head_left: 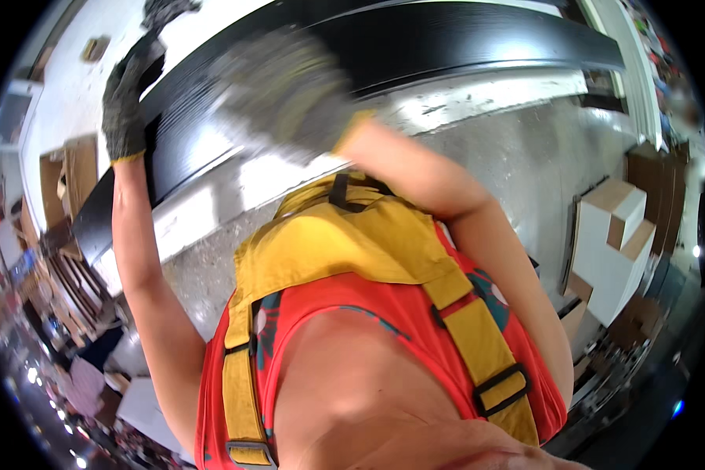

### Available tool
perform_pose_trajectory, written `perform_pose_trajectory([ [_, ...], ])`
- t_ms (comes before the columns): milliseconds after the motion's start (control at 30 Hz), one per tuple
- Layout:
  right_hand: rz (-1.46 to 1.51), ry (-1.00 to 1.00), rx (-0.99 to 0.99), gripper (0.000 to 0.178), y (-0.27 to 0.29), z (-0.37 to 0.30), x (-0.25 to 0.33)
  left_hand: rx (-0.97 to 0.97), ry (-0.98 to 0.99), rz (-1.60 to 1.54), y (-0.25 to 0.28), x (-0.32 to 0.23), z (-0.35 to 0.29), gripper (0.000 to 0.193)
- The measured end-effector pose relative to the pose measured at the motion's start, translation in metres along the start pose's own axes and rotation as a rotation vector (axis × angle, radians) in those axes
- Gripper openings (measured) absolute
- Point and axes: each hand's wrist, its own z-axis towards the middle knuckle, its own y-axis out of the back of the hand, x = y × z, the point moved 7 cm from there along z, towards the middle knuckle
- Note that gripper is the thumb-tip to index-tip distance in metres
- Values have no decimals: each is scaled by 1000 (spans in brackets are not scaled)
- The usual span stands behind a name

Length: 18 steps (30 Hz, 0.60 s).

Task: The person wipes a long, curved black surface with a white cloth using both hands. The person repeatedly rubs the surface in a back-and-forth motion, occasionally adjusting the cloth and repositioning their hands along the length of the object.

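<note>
A long black panel (478,43) with a faint wood grain lies across a white worktable in front of me. At its left end is my left hand (125,106), in a grey knit glove with a yellow cuff. Its fingers curl around something dark that I cannot make out. Just beyond them lies a crumpled dark grey piece (168,11) that looks like cloth; whether the hand holds it is unclear. Over the middle of the panel, my right hand (290,94) wears a matching glove. Motion smears it, so its fingers and anything in them cannot be made out.
The white tabletop (70,94) carries a small brown block (95,49) at the far left. An open cardboard box (80,168) stands left of the panel. White and brown cartons (615,243) sit on the floor to the right, near a white upright post (630,70).
</note>
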Motion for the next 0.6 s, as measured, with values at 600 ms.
perform_pose_trajectory([
  [600,-31,-18,-62,31,-7,8,33,-59,72,-43,-49,-22,15,38],
])
